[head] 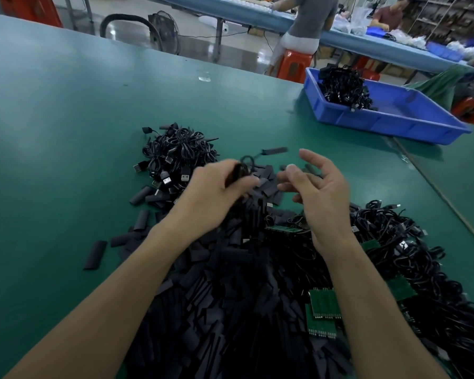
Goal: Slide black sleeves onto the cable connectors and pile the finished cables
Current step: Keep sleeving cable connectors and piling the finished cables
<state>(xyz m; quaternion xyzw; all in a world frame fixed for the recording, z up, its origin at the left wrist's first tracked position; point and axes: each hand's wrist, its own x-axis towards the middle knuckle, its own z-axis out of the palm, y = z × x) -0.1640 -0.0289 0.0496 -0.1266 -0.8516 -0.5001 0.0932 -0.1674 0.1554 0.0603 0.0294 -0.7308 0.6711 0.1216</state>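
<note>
My left hand (216,192) grips a coiled black cable (246,162) above the middle of the table; its sleeved connector end (275,150) sticks out to the right. My right hand (318,192) hovers beside it, fingers loosely spread and holding nothing. A pile of coiled black cables (175,157) with USB plugs lies just beyond my left hand. A big heap of flat black sleeves (230,296) spreads under my forearms. To the right lies a tangle of black cables (411,263) with small green circuit boards (323,305).
A blue plastic bin (394,119) holding black cables stands at the far right of the green table (66,119). Loose sleeves (95,255) lie at the left of the heap. Beyond the table's far edge people sit at a blue workbench on orange stools.
</note>
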